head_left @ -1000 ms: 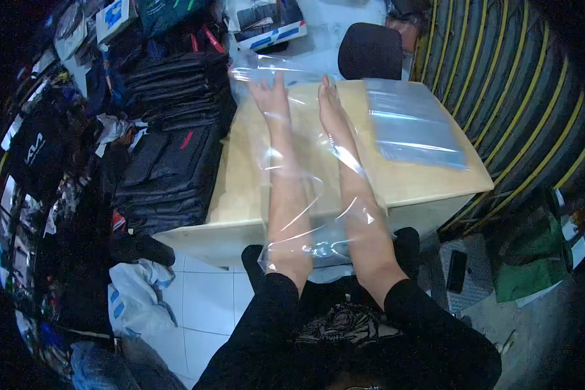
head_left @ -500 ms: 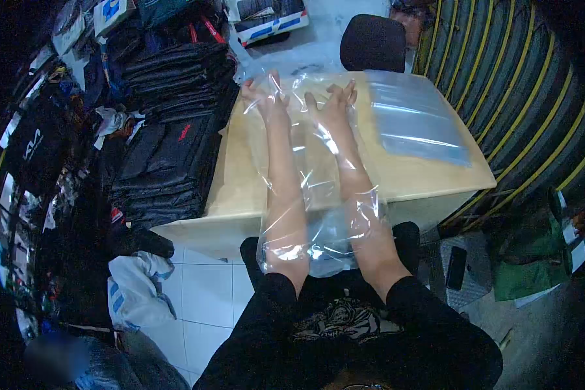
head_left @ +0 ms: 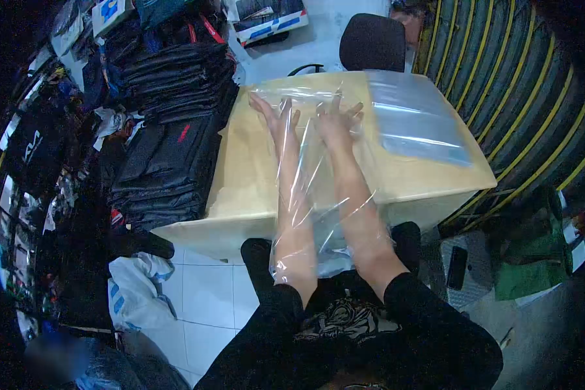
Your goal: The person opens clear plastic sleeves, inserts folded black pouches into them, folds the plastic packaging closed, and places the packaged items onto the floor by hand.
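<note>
Both forearms reach inside a large clear plastic bag [head_left: 318,188] that stretches from near my elbows to past my fingertips. My left hand [head_left: 281,120] is inside its far left part, fingers spread, over the wooden table [head_left: 240,188]. To the right, my right hand [head_left: 338,123] also has its fingers apart within the bag. Neither hand grips anything; the clear film lies around them. A stack of flat clear plastic bags [head_left: 416,120] rests on the table to the right of my right hand.
Folded black bags [head_left: 169,156] are piled left of the table. A dark chair back [head_left: 372,42] stands beyond the far edge, and black tyres with yellow stripes [head_left: 500,84] curve along the right. A phone [head_left: 457,268] lies at the lower right.
The far end of the clear bag has come down and nearer. My left hand has moved right and towards me; my right hand has gone from straight fingers to spread ones.
</note>
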Motion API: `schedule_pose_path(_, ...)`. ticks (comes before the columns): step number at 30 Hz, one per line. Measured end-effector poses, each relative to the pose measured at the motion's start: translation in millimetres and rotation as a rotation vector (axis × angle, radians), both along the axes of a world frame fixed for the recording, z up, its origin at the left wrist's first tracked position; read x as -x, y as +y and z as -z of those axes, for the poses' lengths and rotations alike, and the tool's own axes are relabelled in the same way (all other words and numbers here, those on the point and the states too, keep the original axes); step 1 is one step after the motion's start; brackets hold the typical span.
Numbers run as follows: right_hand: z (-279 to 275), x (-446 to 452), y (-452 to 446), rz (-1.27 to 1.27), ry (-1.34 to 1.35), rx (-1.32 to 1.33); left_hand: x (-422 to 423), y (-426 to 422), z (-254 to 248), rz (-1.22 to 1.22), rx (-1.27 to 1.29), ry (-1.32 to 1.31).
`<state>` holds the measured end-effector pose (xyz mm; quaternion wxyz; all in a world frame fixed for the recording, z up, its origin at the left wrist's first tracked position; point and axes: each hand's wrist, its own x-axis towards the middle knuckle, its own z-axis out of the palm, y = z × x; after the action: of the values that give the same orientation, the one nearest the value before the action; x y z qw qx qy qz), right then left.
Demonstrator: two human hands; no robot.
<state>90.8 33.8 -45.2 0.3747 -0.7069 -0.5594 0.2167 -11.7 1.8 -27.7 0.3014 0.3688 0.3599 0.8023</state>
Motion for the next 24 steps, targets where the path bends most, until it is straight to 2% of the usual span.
schedule_pose_path(2, -2, 2, -2, 0.007, -0.045, -0.023, -2, -2, 1, 0.001, 0.009, 0.001)
schedule_pose_path(3, -4, 5, -2, 0.042, 0.013, -0.014, -4, -2, 0, 0.004, 0.015, 0.004)
schedule_pose_path(6, 4, 5, 10, -0.019, -0.076, -0.025, -2, -4, 8, -0.004, 0.016, -0.002)
schedule_pose_path(7, 16, 7, 20, -0.031, -0.234, -0.169, -2, -6, 8, -0.007, 0.017, -0.002)
schedule_pose_path(8, 25, 4, 35, -0.074, -0.126, -0.107, -3, -6, 9, -0.007, 0.018, -0.005)
schedule_pose_path(10, 1, -2, 29, -0.161, 0.086, 0.012, -3, -6, 10, -0.011, 0.020, -0.007)
schedule_pose_path(14, -19, -11, 15, -0.193, -0.055, 0.003, -5, -4, 11, -0.022, 0.013, -0.019)
schedule_pose_path(15, -15, -13, 13, -0.205, 0.003, -0.130, -5, -4, 13, -0.025, 0.016, -0.018)
schedule_pose_path(17, -18, -17, 3, -0.293, 0.010, -0.158, -8, 1, 18, -0.041, 0.008, -0.018)
schedule_pose_path(19, -25, -9, -8, -0.270, -0.142, -0.293, -11, 7, 23, -0.069, 0.000, -0.004)
schedule_pose_path(21, -2, 2, 6, -0.101, -0.390, -0.635, -10, 22, 26, -0.107, -0.011, 0.031)
schedule_pose_path(24, 3, -2, 11, -0.138, -0.099, -0.775, 0, 29, 18, -0.054, 0.016, -0.008)
